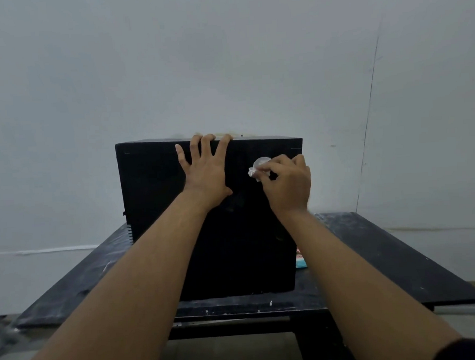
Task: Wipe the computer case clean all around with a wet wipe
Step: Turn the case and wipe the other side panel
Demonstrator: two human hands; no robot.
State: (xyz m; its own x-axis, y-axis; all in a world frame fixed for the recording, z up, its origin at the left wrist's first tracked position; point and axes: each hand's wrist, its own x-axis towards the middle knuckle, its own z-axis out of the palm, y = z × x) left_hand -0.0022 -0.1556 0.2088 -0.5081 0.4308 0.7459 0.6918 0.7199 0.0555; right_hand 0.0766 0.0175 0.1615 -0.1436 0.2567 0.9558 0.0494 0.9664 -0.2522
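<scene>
Forearms (pixel 142 267), left hand (pixel 205 172) spread on computer case (pixel 154 189) — right hand (pixel 289 184) pinching wet wipe (pixel 259 167)

The black computer case (pixel 155 200) stands upright, broad panel facing forward. A crumpled white wet wipe (pixel 259 167) touches its upper right.

Scuffed black table (pixel 386 254) (small blue packet (pixel 301 261) on it).

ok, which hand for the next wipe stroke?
Right. The right hand pinches the wet wipe against the computer case; the left hand lies flat, fingers over its top edge.
</scene>
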